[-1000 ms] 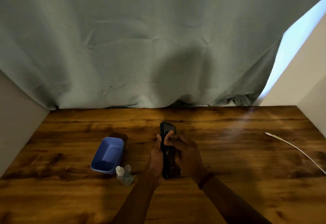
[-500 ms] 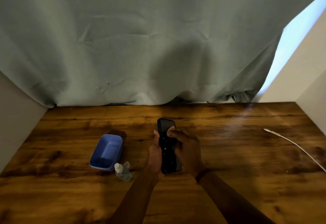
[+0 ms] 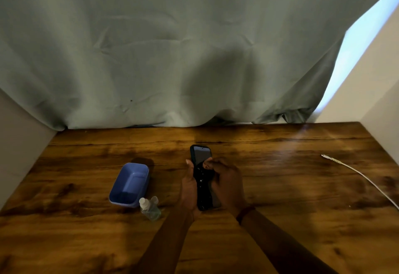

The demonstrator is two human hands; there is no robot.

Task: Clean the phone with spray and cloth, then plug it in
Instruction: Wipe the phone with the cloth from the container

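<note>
left hand [image 3: 190,187] holding phone [image 3: 201,155], right hand [image 3: 228,184] pinching dark cloth [image 3: 203,179] against it

The dark-grained wooden tabletop [image 3: 280,187] carries a blue tub [image 3: 129,184] toward its left edge, a clear spray bottle [image 3: 150,209] just beside the tub's near end, and a white cable [image 3: 362,176] trailing in from the right edge.

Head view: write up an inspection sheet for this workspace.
Surface: wooden table, dark-grained.
Job's things: phone screen up between both grips; dark cloth, seemingly, over its lower half; spray bottle on the table beside the tray.
Clutter: blue tray, nothing seen inside.
Grips: left grip holds the phone's edge; right grip pinches the cloth against the screen.
Cables: white cable at right, plug end free, apart from the phone.
Surroundings: grey curtain behind; pale walls either side.
</note>
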